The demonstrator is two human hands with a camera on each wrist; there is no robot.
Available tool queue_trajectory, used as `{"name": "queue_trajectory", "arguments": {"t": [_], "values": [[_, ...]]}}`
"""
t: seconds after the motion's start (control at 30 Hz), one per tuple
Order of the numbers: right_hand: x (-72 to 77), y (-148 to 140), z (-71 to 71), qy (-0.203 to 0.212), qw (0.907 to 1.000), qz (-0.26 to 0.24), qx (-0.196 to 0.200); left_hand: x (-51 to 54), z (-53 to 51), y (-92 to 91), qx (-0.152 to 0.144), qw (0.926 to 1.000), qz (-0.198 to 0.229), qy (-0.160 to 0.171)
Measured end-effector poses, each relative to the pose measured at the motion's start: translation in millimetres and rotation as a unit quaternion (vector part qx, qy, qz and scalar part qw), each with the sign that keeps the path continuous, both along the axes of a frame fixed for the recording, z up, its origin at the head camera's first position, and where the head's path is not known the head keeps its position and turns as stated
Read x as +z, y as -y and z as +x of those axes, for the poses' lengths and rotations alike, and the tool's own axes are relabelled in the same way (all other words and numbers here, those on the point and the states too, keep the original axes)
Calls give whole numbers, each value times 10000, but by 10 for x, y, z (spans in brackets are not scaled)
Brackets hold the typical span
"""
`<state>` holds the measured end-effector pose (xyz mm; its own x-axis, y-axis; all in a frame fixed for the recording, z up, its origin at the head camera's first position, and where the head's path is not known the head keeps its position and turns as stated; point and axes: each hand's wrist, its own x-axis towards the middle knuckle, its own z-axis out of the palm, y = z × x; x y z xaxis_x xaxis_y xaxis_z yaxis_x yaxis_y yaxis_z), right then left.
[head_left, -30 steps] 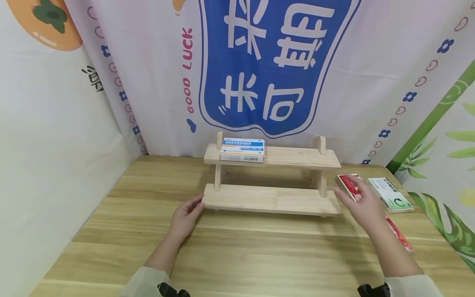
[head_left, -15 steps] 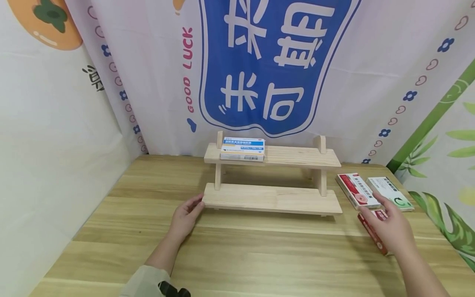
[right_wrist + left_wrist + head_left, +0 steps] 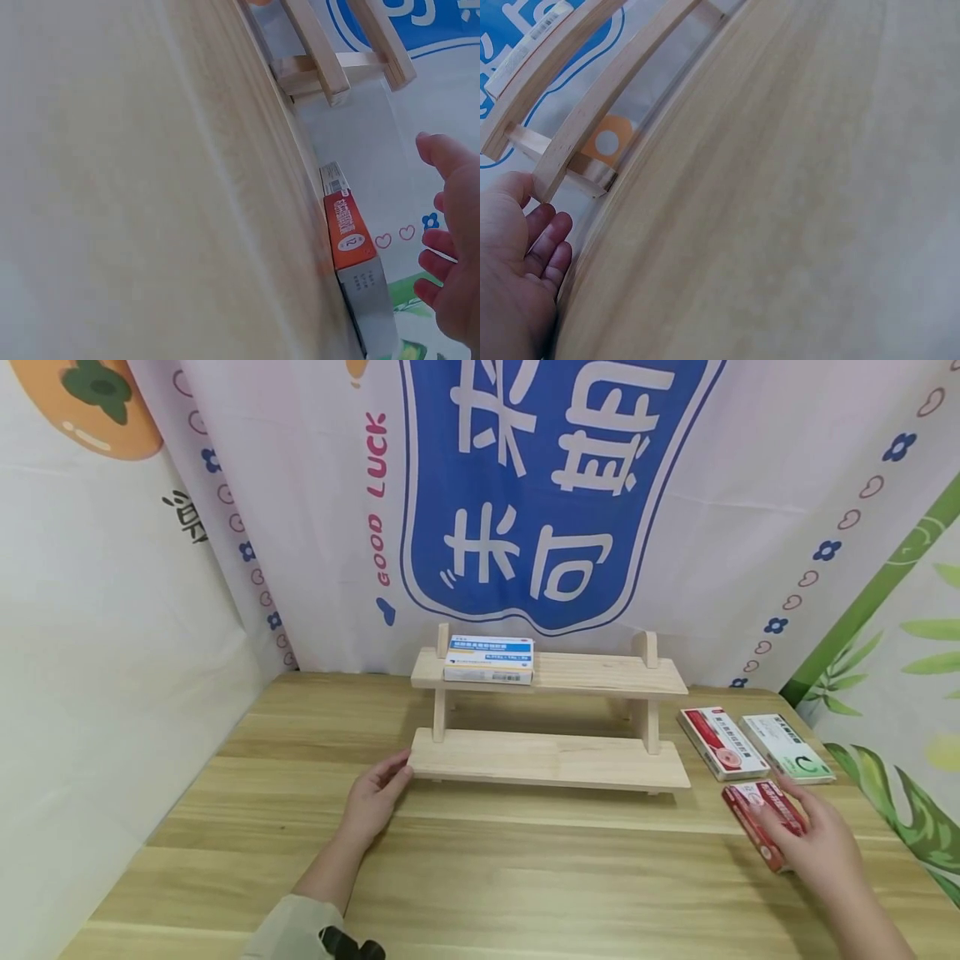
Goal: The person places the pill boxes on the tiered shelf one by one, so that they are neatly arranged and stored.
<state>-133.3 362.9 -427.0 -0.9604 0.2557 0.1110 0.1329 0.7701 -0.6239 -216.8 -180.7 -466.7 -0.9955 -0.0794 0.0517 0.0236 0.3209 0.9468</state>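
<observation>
A two-tier wooden display shelf [image 3: 551, 760] stands on the table, with a blue-and-white medicine box [image 3: 489, 660] lying on its upper tier at the left. My left hand [image 3: 377, 800] holds the left end of the lower tier; in the left wrist view the thumb and curled fingers [image 3: 549, 238] meet at that end. At the right, my right hand [image 3: 821, 839] hovers over a red medicine box [image 3: 765, 817], fingers spread and apart from it in the right wrist view. Behind this box lie a red-and-white medicine box [image 3: 723, 743] and a green-and-white one [image 3: 787, 749].
The wood-grain table [image 3: 525, 877] runs back to a printed curtain [image 3: 322, 527] just behind the shelf. White cloth [image 3: 112, 652] hangs at the left, and leaf-patterned cloth [image 3: 922, 727] borders the right side.
My right hand has moved from beside the shelf's right end toward the front right, over the red box, uncovering the red-and-white box. The left hand stays at the shelf.
</observation>
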Motion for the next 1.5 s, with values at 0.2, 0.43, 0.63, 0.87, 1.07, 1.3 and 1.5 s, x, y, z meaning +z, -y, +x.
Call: {"name": "queue_trajectory", "arguments": {"t": [0.2, 0.43, 0.63, 0.87, 1.07, 1.3, 1.5], "values": [[-98, -80, 74, 170, 9998, 36, -114, 12, 0, -2, -1, 10000, -40, 0], [-218, -158, 152, 208, 9995, 139, -216, 7, -2, 2, -5, 10000, -53, 15], [-288, -190, 147, 337, 9989, 199, -269, 6, -2, 5, -46, 10000, 6, 4], [-352, -210, 160, 574, 9974, 347, -248, -3, -15, 16, -39, 10000, -30, -1], [-356, -212, 151, 918, 9943, 466, -274, 0, -14, 18, -58, 10000, 33, 27], [-361, -218, 151, 964, 9935, 533, -296, -1, -9, 14, -62, 10000, 8, 5], [-340, -205, 160, 1024, 9927, 483, -409, 4, -3, 10, -106, 9999, 19, -51]]}}
